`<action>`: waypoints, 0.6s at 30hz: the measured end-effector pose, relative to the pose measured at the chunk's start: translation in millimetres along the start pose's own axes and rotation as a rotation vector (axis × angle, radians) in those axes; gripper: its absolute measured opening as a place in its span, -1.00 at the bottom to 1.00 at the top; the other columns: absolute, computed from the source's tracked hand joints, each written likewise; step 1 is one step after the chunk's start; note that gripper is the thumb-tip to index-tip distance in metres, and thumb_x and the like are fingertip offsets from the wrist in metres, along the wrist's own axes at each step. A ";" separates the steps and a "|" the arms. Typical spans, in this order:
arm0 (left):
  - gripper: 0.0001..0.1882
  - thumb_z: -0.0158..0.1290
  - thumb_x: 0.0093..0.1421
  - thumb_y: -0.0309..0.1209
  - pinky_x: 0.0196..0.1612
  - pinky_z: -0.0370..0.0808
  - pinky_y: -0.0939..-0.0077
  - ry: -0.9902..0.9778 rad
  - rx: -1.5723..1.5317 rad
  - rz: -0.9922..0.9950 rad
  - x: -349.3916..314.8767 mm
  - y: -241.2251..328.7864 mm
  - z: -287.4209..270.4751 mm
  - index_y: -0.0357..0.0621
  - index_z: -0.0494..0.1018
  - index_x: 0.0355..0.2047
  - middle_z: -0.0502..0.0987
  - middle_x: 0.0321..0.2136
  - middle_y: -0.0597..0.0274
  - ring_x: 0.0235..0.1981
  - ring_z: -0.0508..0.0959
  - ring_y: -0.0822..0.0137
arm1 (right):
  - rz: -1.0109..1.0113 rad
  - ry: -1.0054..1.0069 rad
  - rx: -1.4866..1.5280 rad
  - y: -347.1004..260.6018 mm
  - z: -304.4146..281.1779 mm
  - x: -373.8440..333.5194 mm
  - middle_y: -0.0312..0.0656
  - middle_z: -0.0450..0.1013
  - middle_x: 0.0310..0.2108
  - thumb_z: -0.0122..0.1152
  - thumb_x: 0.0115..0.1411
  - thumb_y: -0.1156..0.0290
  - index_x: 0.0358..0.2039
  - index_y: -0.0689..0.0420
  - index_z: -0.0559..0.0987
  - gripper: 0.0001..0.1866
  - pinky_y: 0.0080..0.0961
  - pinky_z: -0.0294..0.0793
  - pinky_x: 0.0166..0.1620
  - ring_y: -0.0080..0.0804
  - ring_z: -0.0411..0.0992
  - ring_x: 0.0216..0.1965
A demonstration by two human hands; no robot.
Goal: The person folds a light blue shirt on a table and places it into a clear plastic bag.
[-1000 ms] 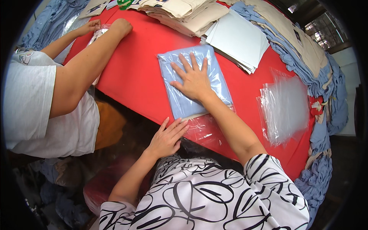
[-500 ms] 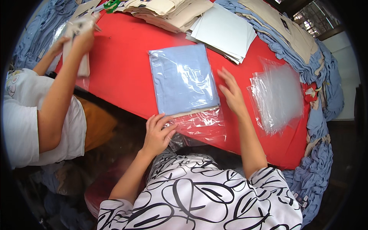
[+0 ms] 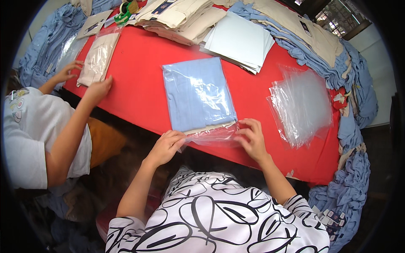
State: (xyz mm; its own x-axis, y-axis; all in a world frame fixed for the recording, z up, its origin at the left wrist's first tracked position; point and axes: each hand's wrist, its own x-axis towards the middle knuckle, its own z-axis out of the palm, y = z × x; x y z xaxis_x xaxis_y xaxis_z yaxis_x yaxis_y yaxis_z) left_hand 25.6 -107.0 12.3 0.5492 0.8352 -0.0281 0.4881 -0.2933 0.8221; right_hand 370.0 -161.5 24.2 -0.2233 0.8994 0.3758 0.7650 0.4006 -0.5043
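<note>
A folded light blue garment point(image 3: 199, 95) lies flat inside a clear plastic bag, with a beige edge showing at its near end. The loose end of the plastic bag point(image 3: 213, 137) extends toward me, over the table's front edge. My left hand point(image 3: 164, 147) pinches the left corner of this loose end. At its right corner, my right hand point(image 3: 254, 141) grips the plastic between thumb and fingers.
Red table point(image 3: 137, 84) beneath. Clear bags point(image 3: 301, 105) lie at right; white sheets point(image 3: 238, 40) and folded beige garments point(image 3: 181, 19) behind. Blue garments point(image 3: 356, 164) drape the right edge. At left, a co-worker's hands touch a bagged beige garment point(image 3: 99, 59). Green tape dispenser point(image 3: 123, 16) beyond.
My right hand has come down from beside the garment onto the bag's right corner. The loose end is gathered upward. The co-worker has laid the bagged beige garment on the table.
</note>
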 end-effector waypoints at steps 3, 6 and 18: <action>-0.72 0.02 0.35 -0.29 -0.20 0.48 0.45 -0.117 -0.231 -0.339 16.1 16.6 -20.4 -0.27 0.59 -0.24 0.58 -0.24 0.22 -0.30 0.55 0.40 | 0.436 0.066 0.734 22.4 13.7 34.6 -0.15 0.47 -0.10 0.27 0.23 0.38 -0.29 0.18 0.60 -0.86 -0.43 0.55 -0.08 -0.38 0.48 -0.11; -0.78 0.04 0.35 -0.34 -0.27 0.50 0.52 0.140 -0.144 -0.209 33.8 9.0 -25.5 -0.27 0.54 -0.27 0.57 -0.32 0.21 -0.39 0.55 0.48 | 0.639 0.066 0.747 36.3 29.6 77.9 -0.18 0.52 -0.46 0.13 0.29 0.34 -0.25 0.18 0.61 -0.80 -0.51 0.51 -0.38 -0.47 0.51 -0.47; -0.77 -0.04 0.38 -0.32 -0.31 0.56 0.37 0.369 -0.368 -0.479 68.3 -10.7 -8.7 -0.29 0.35 -0.28 0.57 -0.39 0.06 -0.37 0.65 0.23 | 0.631 -0.011 0.150 32.0 53.8 108.8 0.07 0.51 -0.41 0.09 0.33 0.25 -0.21 0.21 0.47 -0.74 -0.11 0.48 -0.26 0.03 0.53 -0.34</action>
State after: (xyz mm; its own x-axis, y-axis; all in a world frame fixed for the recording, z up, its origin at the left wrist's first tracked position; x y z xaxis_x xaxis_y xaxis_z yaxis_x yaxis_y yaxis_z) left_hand 52.0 -42.7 6.5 0.0342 0.9553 -0.2938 0.3215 0.2678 0.9083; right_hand 337.7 -41.4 7.2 0.2349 0.9713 -0.0361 0.6583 -0.1863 -0.7293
